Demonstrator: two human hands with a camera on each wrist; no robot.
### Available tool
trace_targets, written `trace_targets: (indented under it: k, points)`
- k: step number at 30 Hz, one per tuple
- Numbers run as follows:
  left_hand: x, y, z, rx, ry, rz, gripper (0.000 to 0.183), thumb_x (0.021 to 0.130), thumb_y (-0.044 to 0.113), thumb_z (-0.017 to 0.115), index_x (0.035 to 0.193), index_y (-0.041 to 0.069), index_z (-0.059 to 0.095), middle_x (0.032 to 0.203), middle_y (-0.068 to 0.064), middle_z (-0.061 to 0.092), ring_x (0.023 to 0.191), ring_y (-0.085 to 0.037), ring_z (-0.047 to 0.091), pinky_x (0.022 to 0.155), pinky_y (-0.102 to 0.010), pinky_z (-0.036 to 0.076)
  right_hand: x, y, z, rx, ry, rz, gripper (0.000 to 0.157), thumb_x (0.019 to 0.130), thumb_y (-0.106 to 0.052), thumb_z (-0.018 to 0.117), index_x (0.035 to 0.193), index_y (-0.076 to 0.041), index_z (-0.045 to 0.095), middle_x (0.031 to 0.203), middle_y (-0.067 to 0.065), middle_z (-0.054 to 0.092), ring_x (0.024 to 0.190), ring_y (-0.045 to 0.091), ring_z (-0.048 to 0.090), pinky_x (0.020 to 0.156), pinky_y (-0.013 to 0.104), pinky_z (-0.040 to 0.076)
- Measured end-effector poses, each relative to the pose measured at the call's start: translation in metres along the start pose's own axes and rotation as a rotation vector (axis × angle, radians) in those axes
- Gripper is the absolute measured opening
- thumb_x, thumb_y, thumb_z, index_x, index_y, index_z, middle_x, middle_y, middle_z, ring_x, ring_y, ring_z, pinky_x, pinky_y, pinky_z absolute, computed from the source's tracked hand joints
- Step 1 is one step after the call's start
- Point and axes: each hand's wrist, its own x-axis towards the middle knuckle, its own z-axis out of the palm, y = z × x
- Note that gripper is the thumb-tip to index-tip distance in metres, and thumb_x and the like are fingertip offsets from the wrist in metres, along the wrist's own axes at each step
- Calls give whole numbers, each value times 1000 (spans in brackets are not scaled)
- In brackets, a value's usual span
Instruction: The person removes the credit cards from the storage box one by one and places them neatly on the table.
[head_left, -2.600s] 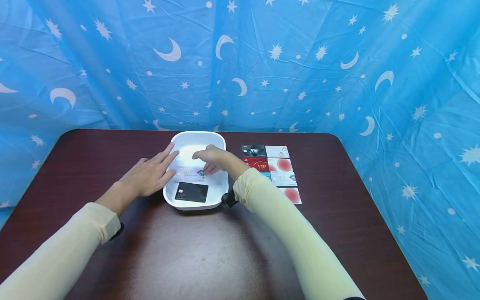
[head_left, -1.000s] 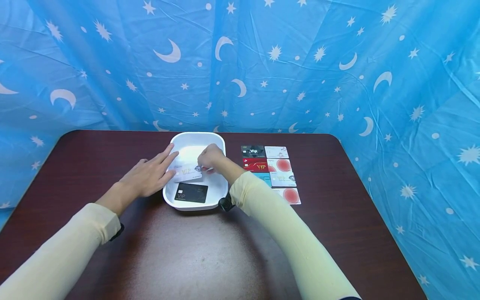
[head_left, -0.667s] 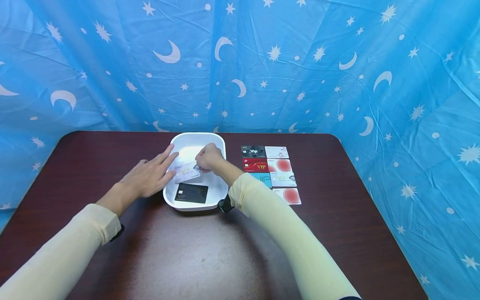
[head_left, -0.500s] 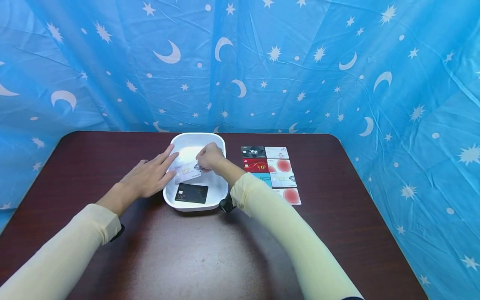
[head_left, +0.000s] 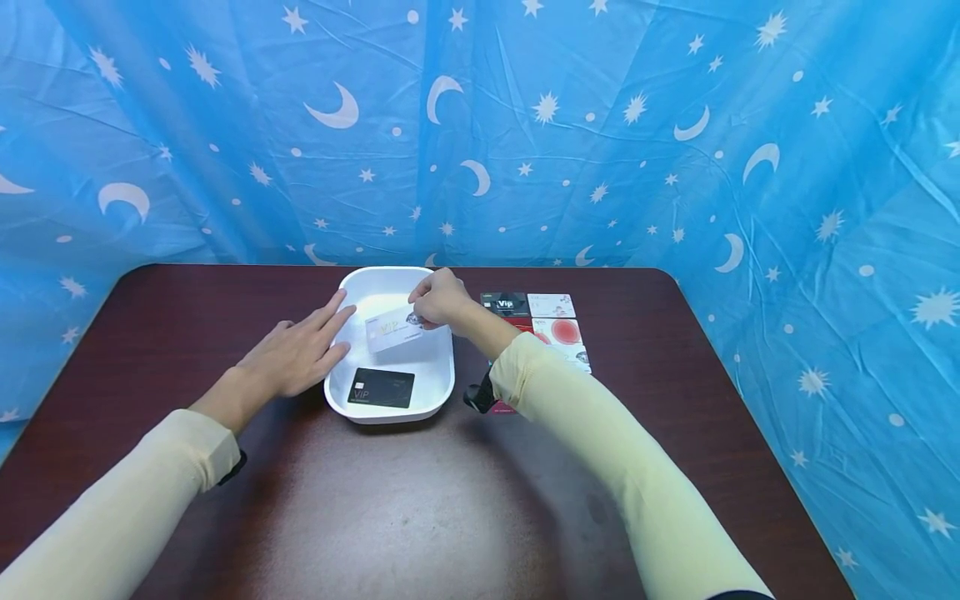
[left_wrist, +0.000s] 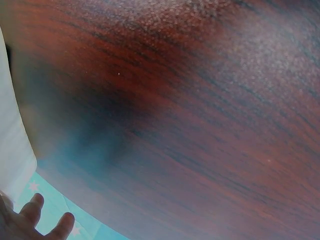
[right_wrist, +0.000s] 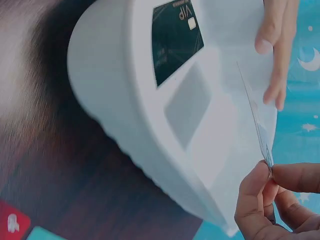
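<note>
My right hand (head_left: 444, 300) pinches a white VIP card (head_left: 392, 327) by its right end, above the white tray (head_left: 333, 392). In the right wrist view the card is seen nearly edge-on between thumb and fingers, raised off the tray floor with its shadow below. A black VIP card (head_left: 381, 388) lies flat on the tray's near part. My left hand (head_left: 296, 350) rests with fingers spread at the tray's left rim. In the left wrist view only some fingers (left_wrist: 62, 227) of that hand show, at the lower left corner.
Right of the tray, several cards lie in two columns, among them a black Vip card (head_left: 504, 303), a white card (head_left: 551, 306) and one with a red circle (head_left: 564, 332). My right sleeve hides some. A blue curtain (head_left: 480, 133) hangs behind the dark wooden table (head_left: 390, 517).
My right hand closed on the white VIP card in the tray, then lifted it up and to the right. The left hand stays at the tray's rim.
</note>
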Motion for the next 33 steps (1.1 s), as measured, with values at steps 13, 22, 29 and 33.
trace_targets:
  k: [13, 22, 29, 33]
  points:
    - [1, 0, 1, 0, 5, 7, 68, 104, 44, 37, 159, 8, 20, 166, -17, 7, 145, -43, 27, 103, -73, 31, -15, 21, -46, -45, -69, -96, 12, 93, 5, 59, 103, 5, 67, 100, 16, 63, 78, 20, 64, 74, 35, 60]
    - [1, 1, -1, 2, 4, 7, 69, 103, 45, 38, 159, 9, 19, 166, -17, 6, 146, -42, 26, 103, -74, 30, -30, 42, -78, -89, -86, -118, 15, 93, 6, 57, 103, 5, 67, 102, 19, 65, 87, 28, 67, 85, 47, 58]
    - [0, 1, -1, 5, 3, -1, 69, 104, 44, 38, 159, 8, 19, 166, -17, 7, 146, -42, 27, 104, -73, 30, -45, 57, -96, -109, -117, -127, 15, 93, 5, 56, 103, 5, 67, 96, 17, 62, 81, 23, 62, 75, 36, 60]
    - [0, 1, 0, 8, 5, -2, 69, 104, 44, 38, 159, 8, 19, 166, -17, 7, 146, -42, 27, 103, -73, 31, -53, 64, -103, -102, -135, -124, 14, 93, 4, 57, 103, 5, 67, 94, 16, 60, 82, 23, 61, 70, 29, 60]
